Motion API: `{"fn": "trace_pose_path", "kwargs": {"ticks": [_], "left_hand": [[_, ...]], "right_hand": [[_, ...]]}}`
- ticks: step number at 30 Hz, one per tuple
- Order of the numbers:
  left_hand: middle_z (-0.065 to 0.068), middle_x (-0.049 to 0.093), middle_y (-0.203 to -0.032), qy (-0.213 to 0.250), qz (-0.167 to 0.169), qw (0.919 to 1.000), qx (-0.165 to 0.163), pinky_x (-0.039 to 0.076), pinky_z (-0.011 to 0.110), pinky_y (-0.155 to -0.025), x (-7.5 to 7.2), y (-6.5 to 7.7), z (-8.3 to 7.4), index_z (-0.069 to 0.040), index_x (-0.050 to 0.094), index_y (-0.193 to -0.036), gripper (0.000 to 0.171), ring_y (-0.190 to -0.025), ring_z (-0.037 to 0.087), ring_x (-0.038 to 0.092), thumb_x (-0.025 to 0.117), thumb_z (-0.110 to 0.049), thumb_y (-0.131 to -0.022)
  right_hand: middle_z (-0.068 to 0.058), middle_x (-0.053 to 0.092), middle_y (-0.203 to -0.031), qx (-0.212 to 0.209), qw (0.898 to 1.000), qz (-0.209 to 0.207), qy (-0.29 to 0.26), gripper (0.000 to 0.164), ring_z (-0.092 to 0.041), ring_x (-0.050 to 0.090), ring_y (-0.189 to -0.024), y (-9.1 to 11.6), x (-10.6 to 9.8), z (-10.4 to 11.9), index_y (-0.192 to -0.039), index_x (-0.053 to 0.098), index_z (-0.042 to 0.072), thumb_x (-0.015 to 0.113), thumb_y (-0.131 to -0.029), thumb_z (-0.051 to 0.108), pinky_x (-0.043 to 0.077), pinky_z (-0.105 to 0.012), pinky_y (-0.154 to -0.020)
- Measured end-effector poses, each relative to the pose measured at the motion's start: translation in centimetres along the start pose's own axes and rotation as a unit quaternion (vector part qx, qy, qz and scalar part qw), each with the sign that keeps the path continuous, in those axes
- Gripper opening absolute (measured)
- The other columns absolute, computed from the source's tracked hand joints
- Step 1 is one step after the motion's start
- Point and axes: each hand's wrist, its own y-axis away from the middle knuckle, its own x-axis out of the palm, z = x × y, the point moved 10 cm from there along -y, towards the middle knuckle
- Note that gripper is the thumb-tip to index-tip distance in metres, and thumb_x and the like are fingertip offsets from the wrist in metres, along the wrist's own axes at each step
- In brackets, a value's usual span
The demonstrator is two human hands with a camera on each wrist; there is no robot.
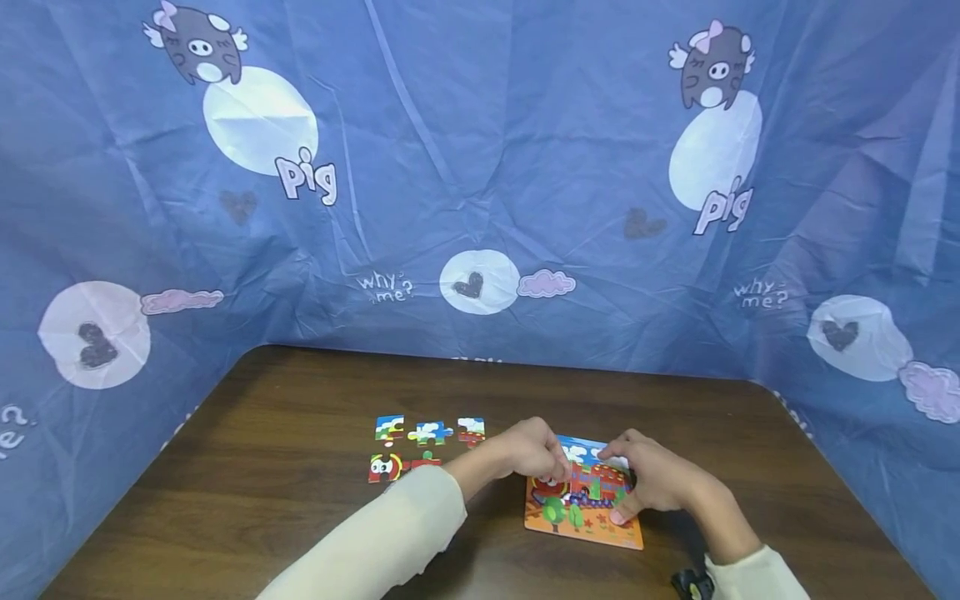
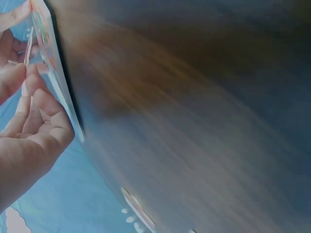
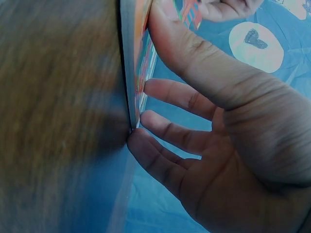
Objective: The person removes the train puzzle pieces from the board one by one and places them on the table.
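A jigsaw board with a train picture lies flat on the table, right of centre. Over its left part, my left hand pinches a small jigsaw piece between thumb and fingertips; in the left wrist view this piece shows nearly edge-on above the board. My right hand rests on the board's right side, fingers spread. Its thumb presses the board's face, while the other fingertips touch along the far right edge. The left hand hides part of the train picture.
Several loose jigsaw pieces lie in two rows on the dark wooden table, left of the board; the left sleeve partly covers the nearer row. A black object sits by the right cuff. A blue printed cloth hangs behind the table.
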Motion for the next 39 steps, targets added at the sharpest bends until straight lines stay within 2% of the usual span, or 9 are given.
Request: {"fn": "trace_pose_path", "kwargs": {"ticks": [5, 12, 17, 25, 33, 39], "left_hand": [[-0.002, 0.071, -0.077, 0.004, 0.001, 1.0000, 0.003, 0.051, 0.028, -0.068, -1.1, 0.9, 0.6, -0.009, 0.076, -0.079, 0.012, -0.073, 0.012, 0.061, 0.074, -0.001, -0.087], [0.006, 0.070, -0.073, 0.026, -0.006, 0.9996, 0.007, 0.043, 0.026, -0.060, -3.1, 2.2, 1.7, -0.008, 0.077, -0.080, 0.012, -0.064, 0.013, 0.056, 0.072, 0.001, -0.087], [0.000, 0.073, -0.079, 0.029, -0.012, 0.9995, 0.001, 0.045, 0.027, -0.062, -4.6, 3.0, 3.0, -0.007, 0.076, -0.082, 0.010, -0.066, 0.013, 0.057, 0.072, 0.001, -0.087], [0.003, 0.074, -0.085, 0.030, -0.013, 0.9994, -0.008, 0.049, 0.030, -0.067, -6.5, 4.7, 5.3, -0.005, 0.075, -0.086, 0.009, -0.069, 0.014, 0.058, 0.069, 0.002, -0.087], [0.002, 0.072, -0.082, 0.030, -0.024, 0.9992, -0.010, 0.042, 0.025, -0.059, -8.1, 6.5, 7.0, -0.004, 0.075, -0.084, 0.011, -0.067, 0.013, 0.055, 0.068, 0.005, -0.085], [0.003, 0.072, -0.080, 0.018, -0.039, 0.9988, -0.022, 0.040, 0.025, -0.059, -9.2, 7.7, 8.3, -0.005, 0.075, -0.085, 0.013, -0.069, 0.013, 0.057, 0.068, 0.006, -0.082]], "right_hand": [[-0.010, 0.056, -0.124, 0.003, 1.000, -0.003, 0.005, 0.080, -0.040, 0.053, -0.122, 0.0, 0.0, 0.0, -0.127, 0.066, 0.005, 0.098, -0.061, 0.036, 0.045, -0.059, -0.102], [-0.009, 0.056, -0.125, 0.015, 1.000, -0.004, 0.002, 0.079, -0.039, 0.051, -0.125, -0.1, 0.1, -0.2, -0.127, 0.066, 0.007, 0.099, -0.060, 0.034, 0.044, -0.059, -0.103], [-0.008, 0.056, -0.125, 0.019, 1.000, -0.003, 0.002, 0.078, -0.038, 0.051, -0.125, -0.1, 0.0, -0.2, -0.126, 0.066, 0.008, 0.099, -0.060, 0.033, 0.044, -0.060, -0.104], [-0.007, 0.055, -0.126, 0.022, 1.000, -0.002, -0.005, 0.079, -0.036, 0.051, -0.125, -0.1, 0.1, -0.3, -0.127, 0.066, 0.008, 0.099, -0.060, 0.032, 0.044, -0.058, -0.104], [-0.006, 0.056, -0.123, 0.019, 1.000, -0.008, 0.001, 0.078, -0.035, 0.052, -0.123, -0.1, 0.1, -0.3, -0.126, 0.067, 0.008, 0.099, -0.059, 0.034, 0.044, -0.058, -0.104], [-0.005, 0.056, -0.124, 0.022, 1.000, -0.006, 0.001, 0.078, -0.035, 0.052, -0.124, 0.0, 0.1, -0.3, -0.126, 0.067, 0.008, 0.099, -0.060, 0.033, 0.044, -0.058, -0.104]]}}
